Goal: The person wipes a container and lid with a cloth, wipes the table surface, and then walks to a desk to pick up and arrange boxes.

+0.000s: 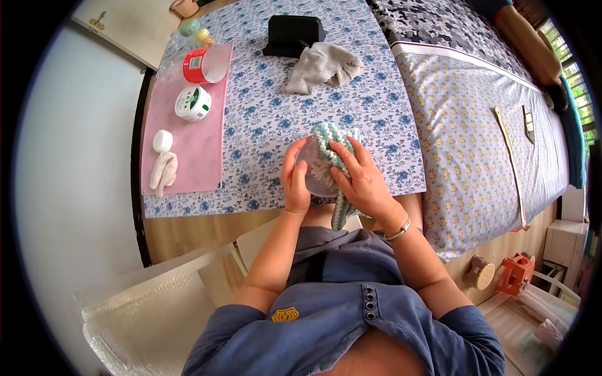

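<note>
At the table's near edge, my left hand [296, 178] grips the left rim of a round, clear lid-like piece [318, 174]. My right hand [364, 178] presses a green and white striped knitted cloth [330, 133] against the clear piece from the right. Part of the cloth hangs down below my right hand, past the table edge. The fingers of both hands are curled around what they hold. A grey cloth [322, 67] lies crumpled farther back on the table, touching a black case-like object [293, 34].
On a pink mat [207, 150] at the left are a red and white container [206, 64], a white tub [193, 103], a small white object [162, 141] and a white cloth [164, 172]. A bed [464, 131] adjoins the table's right side; another person's leg [530, 44] shows beyond.
</note>
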{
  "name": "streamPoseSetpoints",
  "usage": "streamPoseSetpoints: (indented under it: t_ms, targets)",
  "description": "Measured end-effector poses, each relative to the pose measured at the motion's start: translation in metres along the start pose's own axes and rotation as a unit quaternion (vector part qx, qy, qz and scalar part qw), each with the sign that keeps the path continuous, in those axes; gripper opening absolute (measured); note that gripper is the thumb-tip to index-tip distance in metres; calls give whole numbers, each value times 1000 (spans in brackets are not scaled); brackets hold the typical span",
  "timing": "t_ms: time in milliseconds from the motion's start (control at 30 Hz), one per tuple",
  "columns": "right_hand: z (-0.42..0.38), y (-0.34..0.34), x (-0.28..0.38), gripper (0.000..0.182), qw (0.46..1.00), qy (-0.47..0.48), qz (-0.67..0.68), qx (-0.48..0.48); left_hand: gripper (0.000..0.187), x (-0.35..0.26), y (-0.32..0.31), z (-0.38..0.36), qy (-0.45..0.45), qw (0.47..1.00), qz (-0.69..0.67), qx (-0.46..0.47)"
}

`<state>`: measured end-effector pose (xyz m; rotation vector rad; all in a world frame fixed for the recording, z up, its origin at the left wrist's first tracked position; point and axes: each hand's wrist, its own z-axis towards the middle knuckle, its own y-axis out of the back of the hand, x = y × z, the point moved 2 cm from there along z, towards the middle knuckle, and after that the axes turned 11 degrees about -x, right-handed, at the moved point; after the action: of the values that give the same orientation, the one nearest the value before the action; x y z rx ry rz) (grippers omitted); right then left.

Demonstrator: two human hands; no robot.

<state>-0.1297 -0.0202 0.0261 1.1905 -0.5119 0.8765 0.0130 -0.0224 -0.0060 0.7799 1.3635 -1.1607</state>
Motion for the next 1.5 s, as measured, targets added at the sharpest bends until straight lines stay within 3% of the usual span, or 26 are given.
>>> streamPoseSetpoints:
  t_ms: [100,167,233,300,367,433,533,633,733,800,900,1067,1167,1233,1267,1333,1500]
  targets:
    - [9,-3,3,41,996,41,-75,-9,42,11,4,0,-1,1000,-6,3]
    - [21,-5,6,38,995,-35,-88,25,42,17,7,-1,6,1000,-29,4]
    - [34,-12,2,34,994,-14,-111,-12,42,20,8,0,10,999,-52,6]
    - [43,-17,-2,33,980,-81,-174,48,41,22,7,0,-13,999,-51,10]
    - [43,-20,1,33,977,-90,-186,59,40,29,8,-2,-13,997,-71,3]
    - [34,-22,10,34,982,71,-171,-45,40,28,5,-2,-13,996,-90,-4]
    - [22,-21,23,38,968,139,-201,-53,41,25,5,-4,-43,998,-21,-30]
    - [10,-16,29,41,968,155,-198,-17,42,27,5,-5,-20,999,-31,-37]
    - [-6,-7,35,41,967,177,-179,28,42,30,4,-3,30,992,-124,8]
    - [-16,-3,41,40,968,176,-161,73,41,29,4,0,-7,995,-101,7]
    - [-17,-3,40,41,968,179,-154,80,42,28,3,-1,-38,996,-83,7]
    - [8,-16,32,40,966,182,-178,51,41,50,11,-8,68,987,-146,19]
    - [27,-23,33,37,959,194,-208,3,41,38,8,-11,63,993,-93,-36]
    - [37,-28,26,33,979,112,-171,4,41,34,5,-8,54,991,-120,-23]
    - [42,-30,20,25,982,124,-134,-51,41,36,6,-8,16,997,-72,-31]
    - [47,-33,15,23,982,86,-162,-45,40,28,4,-6,-43,998,-29,-36]
    - [52,-31,14,29,982,15,-184,-29,41,24,1,-5,-34,997,-65,-20]
